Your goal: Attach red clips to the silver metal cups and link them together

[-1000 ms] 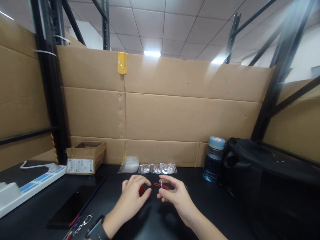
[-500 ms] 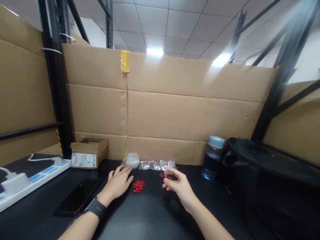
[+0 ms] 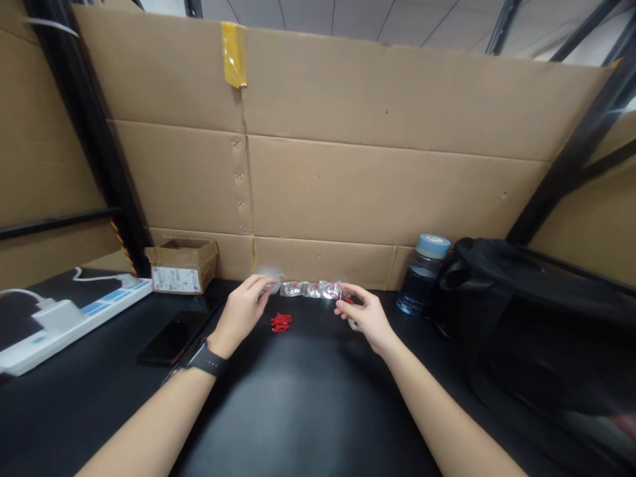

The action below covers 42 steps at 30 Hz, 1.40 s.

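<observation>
My left hand (image 3: 244, 310), with a dark watch band on the wrist, has its fingers curled and closed on the near edge of a clear plastic bag (image 3: 269, 272), blurred by motion. Pinched between the thumb and fingers of my right hand (image 3: 368, 317) is a small item with a red cord (image 3: 348, 301); a pale rounded part (image 3: 354, 325) shows below the fingers. Several red cord loops (image 3: 281, 322) lie in a small pile between the hands. Behind them sits a row of clear packets (image 3: 313, 289) with round silvery pieces and red bits inside.
To the left are a white power strip (image 3: 106, 318) with a plug, a dark phone (image 3: 176, 336) and an open cardboard box (image 3: 183, 265). A blue-lidded bottle (image 3: 422, 275) and a black bag (image 3: 527, 331) stand on the right. Cardboard walls (image 3: 348, 192) enclose the black table (image 3: 298, 411).
The view has tilted down. My left hand's fingers went from lying flat by the plastic bags to curling onto one. My right hand keeps its pinch on the red-corded item.
</observation>
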### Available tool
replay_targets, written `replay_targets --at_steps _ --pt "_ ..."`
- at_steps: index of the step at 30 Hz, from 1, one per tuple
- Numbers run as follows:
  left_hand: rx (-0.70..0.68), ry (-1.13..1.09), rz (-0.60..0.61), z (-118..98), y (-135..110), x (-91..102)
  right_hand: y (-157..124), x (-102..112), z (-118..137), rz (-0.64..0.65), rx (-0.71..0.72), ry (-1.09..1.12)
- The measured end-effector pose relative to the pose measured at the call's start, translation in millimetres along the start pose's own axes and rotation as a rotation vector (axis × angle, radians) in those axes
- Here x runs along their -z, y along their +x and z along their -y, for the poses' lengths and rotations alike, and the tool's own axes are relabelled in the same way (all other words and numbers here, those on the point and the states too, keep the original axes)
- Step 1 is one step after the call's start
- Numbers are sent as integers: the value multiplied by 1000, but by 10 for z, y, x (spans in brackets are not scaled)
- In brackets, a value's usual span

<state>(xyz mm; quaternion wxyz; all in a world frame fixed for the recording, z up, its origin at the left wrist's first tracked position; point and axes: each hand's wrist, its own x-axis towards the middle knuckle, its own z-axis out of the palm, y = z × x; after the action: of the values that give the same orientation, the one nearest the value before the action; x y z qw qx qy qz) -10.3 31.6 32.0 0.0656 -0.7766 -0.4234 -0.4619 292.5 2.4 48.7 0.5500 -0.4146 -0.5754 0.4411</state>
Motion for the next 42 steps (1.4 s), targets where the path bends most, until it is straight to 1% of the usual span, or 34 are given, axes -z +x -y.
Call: replay_targets --at_steps 2,3,5,8,11,15,17,22,24,27,29,31,36,39,42 --pt "8 -129 36 -228 -38 -73 28 55 7 -13 25 -28" --pt "-8 -164 97 -355 -65 -116 42 80 4 -30 33 -41" --pt "-116 -164 275 -596 -121 -205 66 124 -11 -62 60 -67" --pt "-217 -147 480 -839 -189 -319 87 166 -39 -60 77 -100" --pt "-253 -173 600 -905 -229 -392 86 182 -45 -36 89 -128" --pt "-262 -184 681 -887 -244 -406 55 175 6 -6 144 -181" --pt "-269 -190 703 -889 -244 -384 34 165 40 3 154 -199" --pt "-299 -157 706 -914 -269 -332 10 137 76 -6 105 -210" --pt "-287 -120 701 -919 -286 -322 14 128 73 -14 117 -243" --pt "-274 -76 678 -917 -301 -314 13 125 81 28 153 -343" --pt "-280 -69 665 -907 -306 -314 -3 134 104 75 173 -436" --pt "-282 -73 666 -892 -312 -315 -32 149 144 149 183 -543" --pt "-272 -123 689 -862 -330 -313 -119 203 281 400 247 -893" --pt "-283 -123 711 -849 -347 -317 -162 241 333 510 185 -1018" --pt "-286 -97 724 -833 -373 -332 -195 257 330 543 134 -1085"
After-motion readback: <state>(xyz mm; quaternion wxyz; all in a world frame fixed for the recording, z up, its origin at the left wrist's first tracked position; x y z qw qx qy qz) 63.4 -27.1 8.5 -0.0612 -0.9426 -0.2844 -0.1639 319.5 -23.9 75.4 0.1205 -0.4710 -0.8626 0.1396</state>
